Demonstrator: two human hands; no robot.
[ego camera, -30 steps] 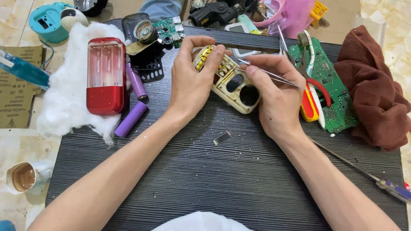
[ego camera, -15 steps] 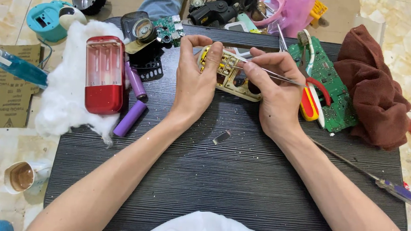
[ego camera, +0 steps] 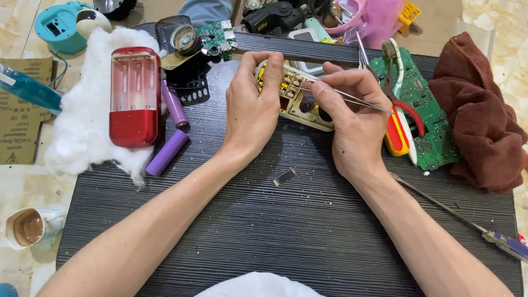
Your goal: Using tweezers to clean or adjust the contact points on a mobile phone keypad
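The left hand [ego camera: 252,109] grips a cream electronic casing [ego camera: 290,91] with yellow parts. Just beside it, the right hand [ego camera: 351,125] pinches metal tweezers [ego camera: 349,97], tips touching the casing. A small metal strip [ego camera: 286,177] lies below both hands.

Low dark wood-grain table [ego camera: 307,245] on a glossy beige marble-tile floor [ego camera: 15,1], even bright light, sandpaper sheet [ego camera: 7,125] and small paper cup [ego camera: 29,227] lying on the floor at the left, more tile [ego camera: 519,23] showing top right past the table edge.
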